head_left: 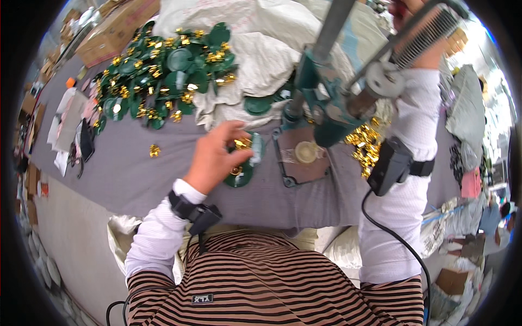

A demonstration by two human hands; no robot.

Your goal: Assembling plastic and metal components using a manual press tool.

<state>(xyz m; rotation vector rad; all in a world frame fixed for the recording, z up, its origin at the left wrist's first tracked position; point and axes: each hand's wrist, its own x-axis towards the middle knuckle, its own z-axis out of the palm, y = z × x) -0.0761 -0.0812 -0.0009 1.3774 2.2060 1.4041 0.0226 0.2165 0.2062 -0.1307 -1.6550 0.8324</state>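
Note:
My left hand [213, 155] is over the grey cloth, its fingers curled around a small gold foil bow [242, 142]. Beneath and beside the fingertips lie glossy green discs [239, 177]. My right hand [416, 6] is raised at the top edge and partly cut off. It grips the lever [435, 8] of a green hand press [333, 111], and the lever and its spring cover part of my forearm. Below the press head, a pale round piece [306, 152] rests on the base plate [293, 175].
Green discs with gold bows form a large pile [168, 70] at the left. Loose gold bows [365, 144] lie right of the press, and a single gold bow [155, 150] is on the grey cloth. White sacks [255, 60] and a cardboard box [117, 32] stand behind.

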